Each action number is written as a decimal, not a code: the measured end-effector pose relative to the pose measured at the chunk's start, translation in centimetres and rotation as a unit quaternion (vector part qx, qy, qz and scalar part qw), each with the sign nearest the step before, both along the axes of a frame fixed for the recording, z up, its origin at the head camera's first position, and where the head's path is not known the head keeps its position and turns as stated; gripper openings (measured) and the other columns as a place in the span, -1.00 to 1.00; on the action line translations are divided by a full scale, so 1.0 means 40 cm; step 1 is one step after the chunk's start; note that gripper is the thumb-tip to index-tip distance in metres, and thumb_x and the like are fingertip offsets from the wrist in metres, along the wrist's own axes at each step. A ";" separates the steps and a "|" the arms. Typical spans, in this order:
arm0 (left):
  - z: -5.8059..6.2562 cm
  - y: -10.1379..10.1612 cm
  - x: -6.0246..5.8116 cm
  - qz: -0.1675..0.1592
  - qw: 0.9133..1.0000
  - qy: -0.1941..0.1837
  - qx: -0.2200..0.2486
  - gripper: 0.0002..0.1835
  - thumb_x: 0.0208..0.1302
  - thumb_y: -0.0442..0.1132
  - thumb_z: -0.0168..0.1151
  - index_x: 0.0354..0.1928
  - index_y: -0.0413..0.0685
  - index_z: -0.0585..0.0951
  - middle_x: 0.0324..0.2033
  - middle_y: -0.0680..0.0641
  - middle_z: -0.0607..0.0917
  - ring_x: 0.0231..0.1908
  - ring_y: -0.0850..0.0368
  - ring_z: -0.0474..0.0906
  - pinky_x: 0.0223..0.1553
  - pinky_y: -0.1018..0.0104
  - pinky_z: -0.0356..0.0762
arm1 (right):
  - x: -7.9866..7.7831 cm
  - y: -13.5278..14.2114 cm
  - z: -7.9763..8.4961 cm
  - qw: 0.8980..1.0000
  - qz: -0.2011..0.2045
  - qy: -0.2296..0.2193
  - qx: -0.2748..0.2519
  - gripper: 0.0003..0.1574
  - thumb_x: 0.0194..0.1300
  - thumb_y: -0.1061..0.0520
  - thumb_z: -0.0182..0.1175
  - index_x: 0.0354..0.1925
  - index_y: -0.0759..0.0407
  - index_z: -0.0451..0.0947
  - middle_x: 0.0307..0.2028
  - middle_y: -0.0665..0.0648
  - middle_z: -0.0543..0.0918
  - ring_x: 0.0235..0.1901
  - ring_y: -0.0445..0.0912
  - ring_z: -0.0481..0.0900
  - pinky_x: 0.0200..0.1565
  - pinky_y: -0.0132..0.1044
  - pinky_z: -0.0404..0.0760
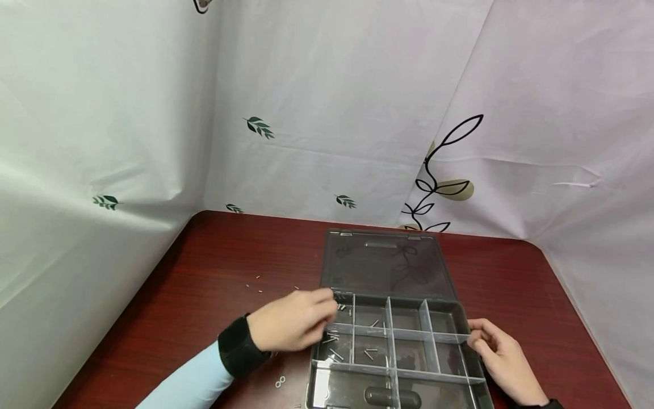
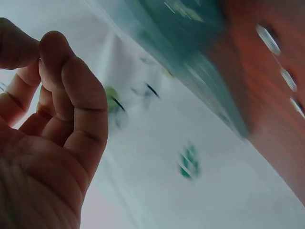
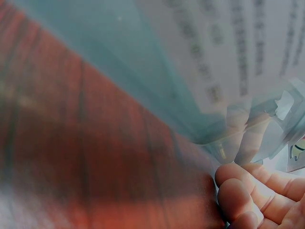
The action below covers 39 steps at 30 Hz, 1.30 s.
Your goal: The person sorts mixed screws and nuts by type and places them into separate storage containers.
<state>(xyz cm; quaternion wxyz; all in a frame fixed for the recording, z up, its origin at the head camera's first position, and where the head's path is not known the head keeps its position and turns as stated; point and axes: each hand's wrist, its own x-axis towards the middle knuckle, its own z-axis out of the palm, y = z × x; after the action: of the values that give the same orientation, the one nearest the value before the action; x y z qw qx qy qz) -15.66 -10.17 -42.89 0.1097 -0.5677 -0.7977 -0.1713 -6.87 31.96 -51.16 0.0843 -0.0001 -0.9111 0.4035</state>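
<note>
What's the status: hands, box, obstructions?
Left hand pinched at left edge of box. Right hand against its right side. Lid back, small metal pieces inside. Nothing visibly blocking.

Plenty of room over the tabletop [image 1: 204, 267] well left of the organizer box [image 1: 411, 355], just tiny metal bits [image 2: 268, 39] to dodge. The left hand [image 1: 293, 321] blocks the box's left edge, right hand [image 1: 503, 360] its right; the open lid [image 1: 385, 264] lies behind it.

Pale, creased sheeting [image 1: 332, 74] hangs across the upper frame, turning a corner at left where light gleams on its folds, printed with green leaf sprigs [image 1: 259, 128] and, right of centre, a black-lined vine [image 1: 435, 186]; below lies a round-cornered, reddish-brown, wood-grained tabletop [image 1: 219, 255]
</note>
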 end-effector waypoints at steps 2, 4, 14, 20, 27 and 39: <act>0.005 0.020 0.034 -0.023 1.000 0.015 -0.014 -0.86 0.11 -0.35 0.11 -0.33 0.09 0.45 -0.38 0.18 0.32 -0.44 0.43 0.24 -0.38 0.64 0.27 | 0.000 -0.001 0.000 1.000 0.000 0.003 -0.001 -0.72 0.35 0.28 0.06 -0.01 0.21 0.58 -0.44 -0.09 0.60 -0.46 -0.27 0.49 -0.34 -0.44 0.37; 0.009 0.036 0.064 -0.047 0.998 0.034 -0.027 -0.88 0.15 -0.31 0.09 -0.31 0.10 0.45 -0.37 0.18 0.31 -0.43 0.42 0.24 -0.35 0.63 0.29 | 0.001 -0.002 0.000 1.000 -0.002 0.004 -0.002 -0.72 0.34 0.28 0.06 -0.01 0.21 0.58 -0.44 -0.09 0.60 -0.46 -0.27 0.49 -0.34 -0.44 0.37; 0.007 0.067 0.151 -0.094 0.992 0.047 -0.074 -0.95 0.25 -0.18 0.07 -0.26 0.14 0.46 -0.34 0.21 0.28 -0.35 0.41 0.21 -0.23 0.63 0.26 | 0.001 -0.003 -0.001 1.000 -0.005 0.007 -0.004 -0.71 0.31 0.32 0.07 -0.02 0.21 0.58 -0.44 -0.08 0.60 -0.46 -0.28 0.50 -0.34 -0.46 0.37; 0.011 0.057 0.135 -0.087 0.994 0.019 -0.069 -0.58 0.39 0.16 0.02 0.12 0.13 0.52 0.00 0.19 0.44 -0.09 0.40 0.37 0.06 0.54 0.31 | 0.000 -0.003 -0.001 1.000 -0.006 0.006 -0.001 -0.71 0.32 0.31 0.06 -0.02 0.21 0.58 -0.45 -0.09 0.60 -0.46 -0.28 0.49 -0.34 -0.46 0.37; 0.018 0.010 0.042 0.016 0.998 0.049 -0.030 -0.53 0.32 0.12 0.11 0.17 0.09 0.53 0.14 0.11 0.48 0.03 0.27 0.48 0.09 0.38 0.41 | 0.000 -0.005 0.001 1.000 -0.005 0.013 -0.001 -0.71 0.30 0.33 0.07 -0.04 0.21 0.58 -0.45 -0.09 0.60 -0.46 -0.29 0.51 -0.33 -0.47 0.37; -0.032 -0.085 -0.110 0.130 0.991 0.025 -0.023 -0.64 0.13 -0.13 0.32 0.00 0.01 0.63 -0.07 0.08 0.53 -0.13 0.24 0.48 -0.06 0.32 0.48 | 0.000 -0.004 0.003 1.000 -0.006 -0.003 -0.004 -0.71 0.35 0.28 0.06 0.00 0.23 0.57 -0.43 -0.07 0.61 -0.44 -0.28 0.51 -0.33 -0.45 0.38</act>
<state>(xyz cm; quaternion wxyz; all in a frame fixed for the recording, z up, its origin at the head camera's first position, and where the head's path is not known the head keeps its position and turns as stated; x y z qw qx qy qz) -20.06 -13.58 -44.16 0.1378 -0.4652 -0.8657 -0.1227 -6.88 31.80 -51.05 0.0839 -0.0071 -0.9098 0.4064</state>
